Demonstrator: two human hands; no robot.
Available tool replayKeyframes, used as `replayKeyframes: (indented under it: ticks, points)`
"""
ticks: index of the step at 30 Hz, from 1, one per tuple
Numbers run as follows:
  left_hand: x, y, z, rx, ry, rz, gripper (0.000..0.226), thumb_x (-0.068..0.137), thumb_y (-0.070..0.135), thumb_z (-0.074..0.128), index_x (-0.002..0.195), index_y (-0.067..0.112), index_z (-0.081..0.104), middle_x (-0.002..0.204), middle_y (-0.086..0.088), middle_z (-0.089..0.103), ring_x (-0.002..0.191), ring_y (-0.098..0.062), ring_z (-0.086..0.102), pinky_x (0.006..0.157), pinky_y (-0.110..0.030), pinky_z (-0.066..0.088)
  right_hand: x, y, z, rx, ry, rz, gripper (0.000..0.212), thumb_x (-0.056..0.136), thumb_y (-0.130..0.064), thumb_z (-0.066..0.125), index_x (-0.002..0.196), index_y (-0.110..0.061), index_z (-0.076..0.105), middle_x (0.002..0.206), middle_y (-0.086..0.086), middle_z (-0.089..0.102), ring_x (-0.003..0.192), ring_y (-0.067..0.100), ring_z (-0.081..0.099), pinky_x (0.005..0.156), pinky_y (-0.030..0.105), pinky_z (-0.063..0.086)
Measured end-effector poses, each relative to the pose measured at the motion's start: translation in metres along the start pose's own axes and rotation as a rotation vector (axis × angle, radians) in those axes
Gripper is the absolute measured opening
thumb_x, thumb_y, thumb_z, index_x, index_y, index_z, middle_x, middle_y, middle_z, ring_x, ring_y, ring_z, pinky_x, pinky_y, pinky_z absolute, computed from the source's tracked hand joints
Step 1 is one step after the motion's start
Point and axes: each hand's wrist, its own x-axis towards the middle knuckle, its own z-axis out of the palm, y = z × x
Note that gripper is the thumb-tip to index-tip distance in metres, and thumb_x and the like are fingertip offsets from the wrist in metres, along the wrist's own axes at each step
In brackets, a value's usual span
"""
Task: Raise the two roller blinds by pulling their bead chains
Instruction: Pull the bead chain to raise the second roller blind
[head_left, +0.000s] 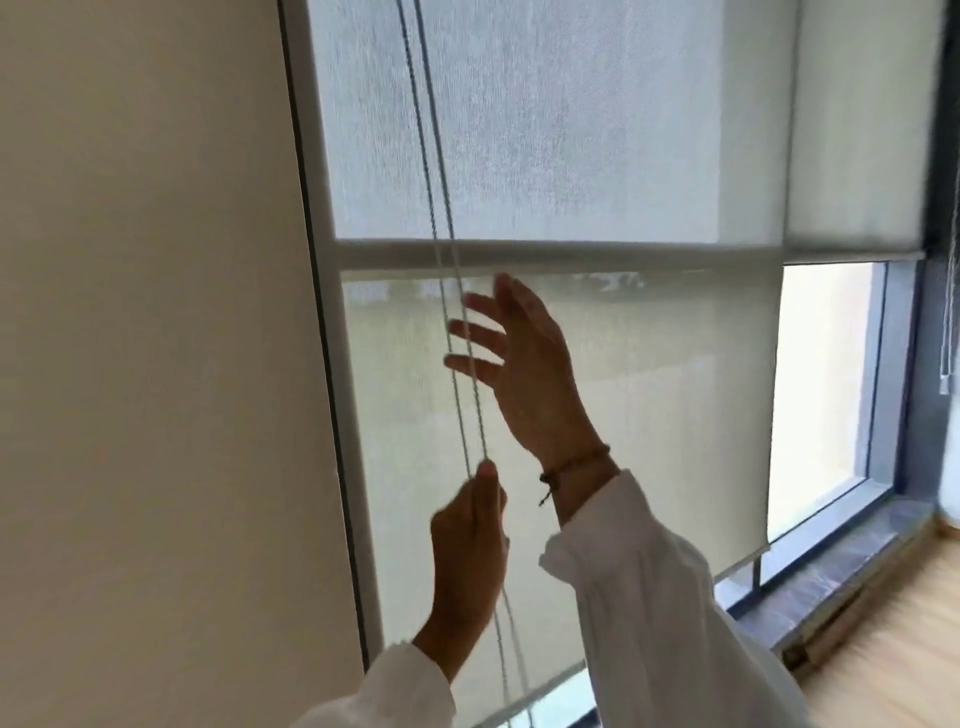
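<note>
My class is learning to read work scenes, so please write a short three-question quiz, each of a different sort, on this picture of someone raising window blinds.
1. True or false: the left hand pinches the bead chain.
2. Which describes the right hand? A) clenched on the chain B) open, fingers spread by the chain C) resting on the sill
3. Fill in: of the two blinds, the near blind hangs ____ than the far blind.

Key: 1 true; 2 B; 3 lower
</note>
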Motion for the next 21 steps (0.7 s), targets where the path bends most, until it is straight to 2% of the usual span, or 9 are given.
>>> replayKeyframes:
  ticks: [3, 5, 9, 11, 13, 15, 16, 19, 21]
  points:
    - [-0.02, -0.02, -0.003, 0.007, -0.031, -0.075, 0.039, 0.084, 0.037, 0.043, 0.049, 0.021, 0.043, 0.047, -0.003, 0.036, 0.047, -0.017, 0.032, 0.048, -0.027, 0.025, 0.009, -0.008, 0.027, -0.231, 0.164, -0.057, 0.025, 0.095, -0.035, 0.044, 0.085, -0.019, 0.06, 0.067, -0.007, 0.057, 0.052, 0.008, 0.049, 0.045, 0.025, 0.04]
    - [-0.023, -0.023, -0.006, -0.065, -0.032, -0.132, 0.044, 0.089, 0.023, 0.048, 0.045, 0.023, 0.047, 0.056, -0.006, 0.038, 0.054, -0.017, 0.033, 0.053, -0.029, 0.027, 0.007, -0.003, 0.037, -0.385, 0.322, -0.162, 0.038, 0.094, -0.036, 0.046, 0.059, -0.023, 0.055, 0.044, -0.013, 0.047, 0.041, 0.002, 0.038, 0.045, 0.023, 0.032]
    - [-0.012, -0.007, -0.016, -0.075, -0.078, -0.12, 0.04, 0.09, 0.035, 0.04, 0.06, 0.01, 0.049, 0.052, -0.012, 0.045, 0.05, -0.015, 0.04, 0.051, -0.022, 0.035, -0.009, -0.003, 0.045, -0.539, 0.35, -0.465, 0.041, 0.095, -0.018, 0.046, 0.057, -0.003, 0.047, 0.045, -0.002, 0.038, 0.042, 0.006, 0.033, 0.041, 0.019, 0.027]
    - [0.001, 0.012, -0.024, -0.141, -0.077, -0.16, 0.043, 0.093, 0.035, 0.03, 0.064, 0.012, 0.052, 0.051, 0.005, 0.059, 0.058, -0.007, 0.052, 0.066, -0.021, 0.043, -0.013, -0.004, 0.042, -0.535, 0.368, -0.562, 0.041, 0.093, -0.017, 0.048, 0.059, 0.006, 0.045, 0.046, 0.011, 0.038, 0.043, 0.009, 0.03, 0.04, 0.027, 0.026]
    - [0.017, 0.036, -0.028, -0.141, -0.138, -0.114, 0.041, 0.095, 0.038, 0.022, 0.084, 0.025, 0.059, 0.084, 0.012, 0.071, 0.088, -0.009, 0.061, 0.089, -0.029, 0.041, -0.021, 0.002, 0.04, -0.582, 0.378, -0.62, 0.043, 0.092, -0.02, 0.047, 0.057, 0.004, 0.045, 0.045, 0.014, 0.039, 0.04, 0.009, 0.03, 0.038, 0.027, 0.026]
    - [0.033, 0.068, -0.028, -0.2, -0.188, -0.034, 0.041, 0.096, 0.038, 0.022, 0.106, 0.021, 0.058, 0.118, -0.001, 0.063, 0.111, -0.019, 0.058, 0.101, -0.036, 0.039, -0.036, 0.016, 0.037, -0.688, 0.376, -0.676, 0.038, 0.09, -0.022, 0.045, 0.057, -0.003, 0.047, 0.042, 0.005, 0.04, 0.035, 0.006, 0.031, 0.036, 0.012, 0.024]
    - [0.04, 0.083, -0.027, -0.257, -0.203, 0.004, 0.041, 0.096, 0.036, 0.024, 0.113, 0.015, 0.055, 0.124, -0.008, 0.06, 0.116, -0.024, 0.055, 0.103, -0.038, 0.039, -0.044, 0.026, 0.034, -0.714, 0.368, -0.689, 0.036, 0.09, -0.022, 0.045, 0.057, -0.008, 0.047, 0.044, -0.003, 0.037, 0.034, 0.002, 0.03, 0.037, 0.006, 0.023]
    - [0.06, 0.121, -0.023, -0.421, -0.309, 0.069, 0.033, 0.096, 0.032, 0.03, 0.109, 0.014, 0.055, 0.11, -0.006, 0.065, 0.103, -0.021, 0.064, 0.092, -0.033, 0.05, -0.074, 0.053, 0.025, -0.672, 0.349, -0.601, 0.042, 0.093, -0.036, 0.043, 0.057, -0.015, 0.037, 0.047, -0.014, 0.026, 0.039, 0.003, 0.027, 0.041, 0.006, 0.02]
    - [0.066, 0.136, -0.017, -0.485, -0.373, 0.033, 0.028, 0.095, 0.031, 0.034, 0.099, 0.015, 0.057, 0.085, 0.0, 0.068, 0.071, -0.013, 0.066, 0.066, -0.025, 0.054, -0.088, 0.067, 0.017, -0.647, 0.358, -0.539, 0.047, 0.093, -0.045, 0.038, 0.057, -0.016, 0.033, 0.047, -0.002, 0.027, 0.042, 0.006, 0.024, 0.041, 0.011, 0.018]
